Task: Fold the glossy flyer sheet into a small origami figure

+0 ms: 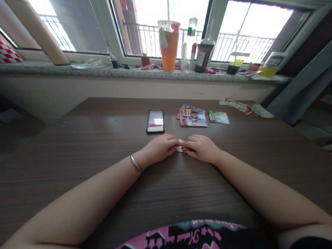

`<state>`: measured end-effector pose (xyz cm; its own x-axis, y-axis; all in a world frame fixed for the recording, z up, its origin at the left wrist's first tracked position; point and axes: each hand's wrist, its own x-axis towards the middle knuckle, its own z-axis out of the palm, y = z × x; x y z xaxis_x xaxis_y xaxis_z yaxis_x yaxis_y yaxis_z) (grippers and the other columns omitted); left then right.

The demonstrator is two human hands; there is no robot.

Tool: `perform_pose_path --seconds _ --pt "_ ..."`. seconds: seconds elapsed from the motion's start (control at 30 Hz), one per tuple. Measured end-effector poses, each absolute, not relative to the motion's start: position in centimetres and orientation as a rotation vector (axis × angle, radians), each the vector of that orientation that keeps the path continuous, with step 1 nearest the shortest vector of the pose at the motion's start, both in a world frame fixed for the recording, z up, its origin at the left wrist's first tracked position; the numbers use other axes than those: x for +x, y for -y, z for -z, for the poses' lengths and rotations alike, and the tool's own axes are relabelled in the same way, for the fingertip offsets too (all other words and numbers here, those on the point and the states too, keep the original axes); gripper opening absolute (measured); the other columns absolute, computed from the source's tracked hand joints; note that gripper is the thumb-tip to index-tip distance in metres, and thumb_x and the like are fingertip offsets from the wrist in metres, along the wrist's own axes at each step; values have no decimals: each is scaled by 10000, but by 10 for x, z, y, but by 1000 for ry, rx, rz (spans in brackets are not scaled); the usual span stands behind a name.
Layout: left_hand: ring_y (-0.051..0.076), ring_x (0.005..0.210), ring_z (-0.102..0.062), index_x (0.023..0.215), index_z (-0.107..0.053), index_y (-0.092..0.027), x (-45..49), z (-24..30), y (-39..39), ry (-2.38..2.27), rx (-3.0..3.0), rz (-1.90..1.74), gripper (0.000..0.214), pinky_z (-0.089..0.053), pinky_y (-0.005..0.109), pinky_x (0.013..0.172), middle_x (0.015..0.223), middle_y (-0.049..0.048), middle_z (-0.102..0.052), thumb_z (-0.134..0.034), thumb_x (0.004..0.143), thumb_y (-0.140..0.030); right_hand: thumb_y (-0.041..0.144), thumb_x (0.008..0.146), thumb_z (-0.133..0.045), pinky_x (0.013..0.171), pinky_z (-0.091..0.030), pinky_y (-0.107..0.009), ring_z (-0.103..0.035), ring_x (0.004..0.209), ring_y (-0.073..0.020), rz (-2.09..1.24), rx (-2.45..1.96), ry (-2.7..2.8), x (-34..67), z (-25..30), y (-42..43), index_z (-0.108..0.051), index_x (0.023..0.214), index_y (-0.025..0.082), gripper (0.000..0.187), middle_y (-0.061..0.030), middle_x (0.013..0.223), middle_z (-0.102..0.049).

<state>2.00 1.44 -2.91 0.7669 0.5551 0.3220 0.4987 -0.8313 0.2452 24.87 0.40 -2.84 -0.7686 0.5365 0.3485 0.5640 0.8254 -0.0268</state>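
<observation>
Both my hands rest on the dark wooden table and meet at its middle. My left hand, with a silver bracelet on the wrist, is closed and pinches one end of a small folded piece of paper, white with a red patch. My right hand is closed too and pinches the paper's other end. The paper lies low against the tabletop, mostly hidden by my fingers.
A phone lies just beyond my hands. Colourful leaflets, a green card and more flyers lie farther right. The windowsill holds an orange cup, a dark drink cup, bottles and clutter.
</observation>
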Motion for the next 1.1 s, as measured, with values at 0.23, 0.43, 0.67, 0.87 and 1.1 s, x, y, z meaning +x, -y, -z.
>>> perform_pose_path --seconds 0.23,0.43,0.67,0.87,1.1 --pt "206 907 -608 977 -653 -157 20 25 -13 -825 2912 -509 146 -474 324 832 965 84 -668 -589 891 -256 327 904 -550 706 -415 -299 -585 820 -191 132 -851 2671 249 29 -4 -653 1003 201 190 -57 898 -679" --pt "192 858 -603 900 -676 -155 24 23 -11 -838 2942 -547 182 -469 313 799 890 79 -670 -527 933 -253 348 947 -489 730 -392 -328 -575 834 -197 310 -818 2702 246 27 -1 -677 923 207 236 -61 902 -690" --pt "176 815 -580 885 -657 -155 26 23 -9 -833 2980 -520 173 -456 292 769 878 66 -644 -509 936 -229 315 968 -449 700 -381 -306 -552 794 -181 390 -794 2725 242 27 2 -673 876 191 272 -60 875 -676" --pt "173 809 -578 859 -634 -145 28 22 -7 -881 2974 -527 146 -462 283 752 860 60 -629 -516 918 -207 296 949 -480 681 -363 -297 -548 776 -174 424 -800 2727 241 29 1 -651 842 188 229 -47 852 -663" --pt "171 771 -567 882 -647 -143 30 19 -3 -1011 3018 -479 173 -458 275 699 862 57 -609 -527 927 -259 259 910 -499 684 -374 -278 -565 770 -165 226 -957 2628 238 30 2 -663 878 200 177 -32 831 -656"
